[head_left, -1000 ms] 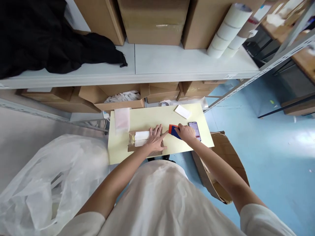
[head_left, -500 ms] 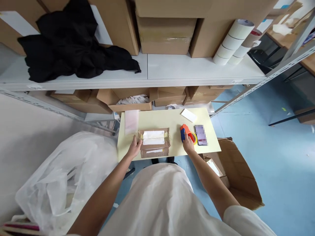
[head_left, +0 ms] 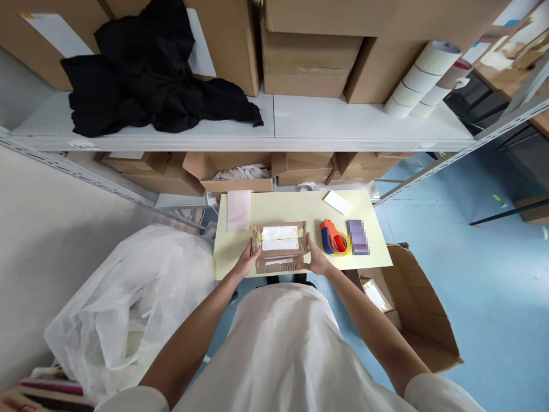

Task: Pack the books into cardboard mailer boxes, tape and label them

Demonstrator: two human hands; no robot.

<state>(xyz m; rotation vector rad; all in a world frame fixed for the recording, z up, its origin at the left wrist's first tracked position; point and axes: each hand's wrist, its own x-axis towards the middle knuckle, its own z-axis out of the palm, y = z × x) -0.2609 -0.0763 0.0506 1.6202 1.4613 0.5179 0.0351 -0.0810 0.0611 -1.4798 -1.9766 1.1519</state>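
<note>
A brown corrugated cardboard parcel [head_left: 279, 262] with white labels and clear tape lies on the pale yellow table [head_left: 231, 257]. My left hand [head_left: 247, 258] grips its left edge, thumb near the top. At the opposite edge, my right hand [head_left: 316, 257] is on the parcel, thumb and fingers around its right side. To the right rests an orange and blue tape dispenser [head_left: 329, 236] with a yellow-rimmed roll, held by neither hand. Beside it lies a phone [head_left: 357, 236], its screen pixelated.
On the table's far side are a pale pink sheet [head_left: 239, 210] and a small white box [head_left: 337, 202]. An open carton [head_left: 422, 309] stands on the floor at right, a white plastic bag [head_left: 128, 309] at left. A metal shelf [head_left: 369, 126] runs across the front.
My right hand has let go of the tape dispenser and moved left to the parcel's right edge. My left hand stays at the parcel's left side. The view has shifted slightly.
</note>
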